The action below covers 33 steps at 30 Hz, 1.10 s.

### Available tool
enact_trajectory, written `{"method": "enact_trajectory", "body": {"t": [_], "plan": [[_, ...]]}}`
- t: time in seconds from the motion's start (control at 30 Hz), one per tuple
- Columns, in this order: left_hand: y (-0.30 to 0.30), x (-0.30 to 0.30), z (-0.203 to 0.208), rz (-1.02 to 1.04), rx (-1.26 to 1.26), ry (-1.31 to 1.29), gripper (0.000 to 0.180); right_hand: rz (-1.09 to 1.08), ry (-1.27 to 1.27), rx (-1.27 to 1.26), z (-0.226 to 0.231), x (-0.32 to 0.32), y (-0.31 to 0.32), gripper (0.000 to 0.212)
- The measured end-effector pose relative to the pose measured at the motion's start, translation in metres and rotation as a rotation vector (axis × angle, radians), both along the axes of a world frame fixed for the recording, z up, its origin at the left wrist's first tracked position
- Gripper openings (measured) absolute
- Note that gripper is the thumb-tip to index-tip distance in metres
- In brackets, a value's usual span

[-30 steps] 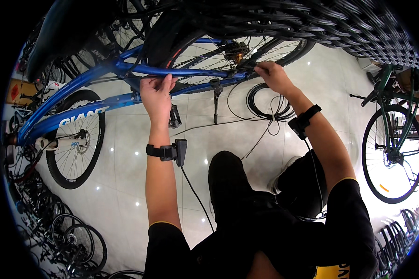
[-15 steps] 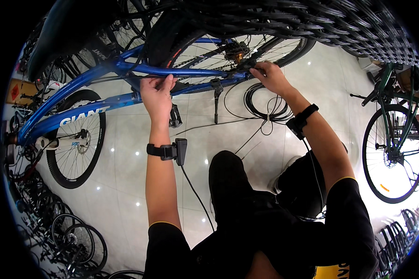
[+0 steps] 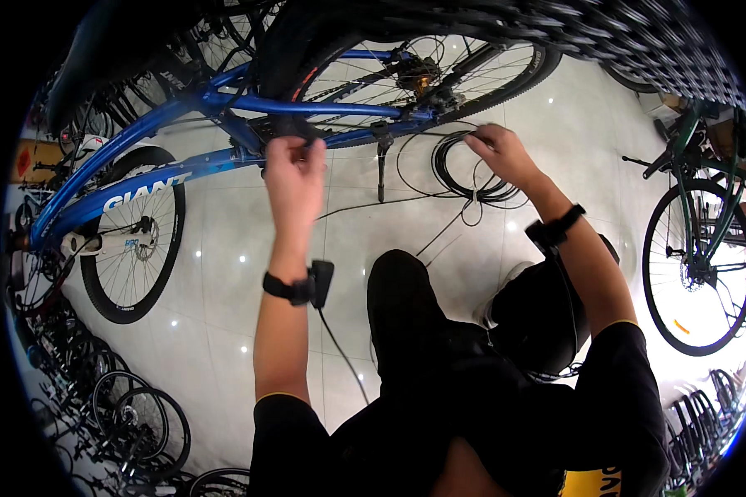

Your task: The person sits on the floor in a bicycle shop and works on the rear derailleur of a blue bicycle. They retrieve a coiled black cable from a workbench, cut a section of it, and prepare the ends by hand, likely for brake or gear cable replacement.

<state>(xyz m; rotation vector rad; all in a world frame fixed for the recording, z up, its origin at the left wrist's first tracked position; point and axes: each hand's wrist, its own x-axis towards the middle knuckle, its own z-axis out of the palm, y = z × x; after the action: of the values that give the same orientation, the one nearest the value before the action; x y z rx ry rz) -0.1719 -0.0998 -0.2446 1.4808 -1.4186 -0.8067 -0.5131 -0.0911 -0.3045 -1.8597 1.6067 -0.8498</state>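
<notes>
A blue bicycle [image 3: 307, 108] with a kickstand [image 3: 381, 170] stands across the top. My left hand [image 3: 294, 178] is just below its frame, near the crank area. Thumb and fingers are drawn together and blurred; whatever they may pinch does not show. Off to the right, my right hand [image 3: 506, 155] is apart from the rear hub, above a loose coil of black cable [image 3: 452, 170] on the floor. Its thumb and fingertips are closed, and anything thin between them is too small to make out. Each wrist wears a black strap with a small box.
A black woven basket [image 3: 605, 41] overhangs the top right. A dark green bicycle [image 3: 692, 248] stands at the right. Many more bicycles [image 3: 137, 422] line the left edge. My knee [image 3: 402, 290] is below the cable, on the pale tiled floor [image 3: 215, 282].
My left hand has dropped slightly away from the blue frame tube. My right hand has left the rear hub area, moving right and down toward the cable coil. The view has shifted slightly.
</notes>
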Motion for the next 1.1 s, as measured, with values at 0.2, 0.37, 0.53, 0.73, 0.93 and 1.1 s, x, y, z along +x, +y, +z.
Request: {"method": "enact_trajectory", "body": {"t": [0.2, 0.37, 0.53, 0.73, 0.93, 1.1], "plan": [[0.089, -0.132, 0.009, -0.536, -0.558, -0.479, 0.028, 0.001, -0.192, 0.043, 0.011, -0.029, 0.107, 0.028], [0.124, -0.164, -0.014, -0.726, -0.331, -0.459, 0.018, 0.171, 0.030, -0.191, 0.042, -0.027, 0.146, 0.027], [0.165, -0.164, 0.017, -0.694, -0.340, -0.589, 0.015, 0.334, 0.004, -0.160, 0.055, -0.035, 0.172, 0.019], [0.195, -0.160, 0.003, -0.650, -0.142, -0.614, 0.015, 0.496, 0.088, -0.044, 0.045, -0.028, 0.180, 0.028], [0.197, -0.110, -0.072, -0.435, -0.086, -0.651, 0.017, 0.663, 0.162, 0.228, -0.026, 0.027, 0.135, 0.039], [0.200, -0.079, -0.072, -0.382, -0.032, -0.813, 0.013, 0.837, 0.254, 0.311, -0.032, 0.068, 0.106, 0.035]]}}
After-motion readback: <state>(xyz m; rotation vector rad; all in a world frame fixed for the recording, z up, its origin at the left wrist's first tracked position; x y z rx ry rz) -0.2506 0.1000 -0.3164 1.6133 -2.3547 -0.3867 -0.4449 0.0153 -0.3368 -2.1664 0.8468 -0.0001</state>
